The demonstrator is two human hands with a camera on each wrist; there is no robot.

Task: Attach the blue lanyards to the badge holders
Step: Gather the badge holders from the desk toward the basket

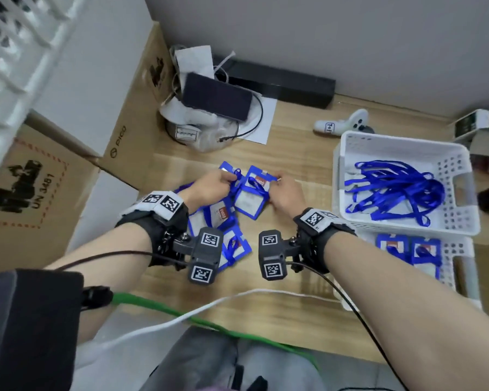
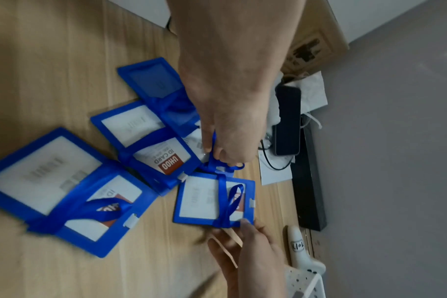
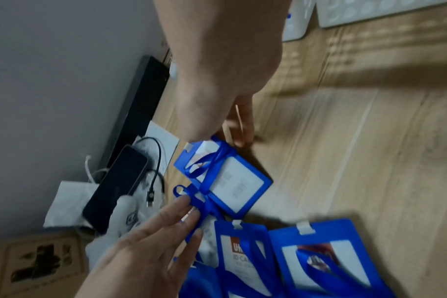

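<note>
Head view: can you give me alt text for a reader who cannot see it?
Two hands work one blue badge holder on a wooden table: the left hand pinches its blue lanyard, the right hand holds its edge. More holders lie nearby; a white basket holds loose lanyards.

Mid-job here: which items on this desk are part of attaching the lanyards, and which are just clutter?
Part of the job:
- badge holder being worked, steadied by the right hand
- its blue lanyard, pinched by the left hand
- finished holders on the desk
- spare lanyards in the white basket

Just lying about:
- phone
- white controller
- cardboard boxes
</note>
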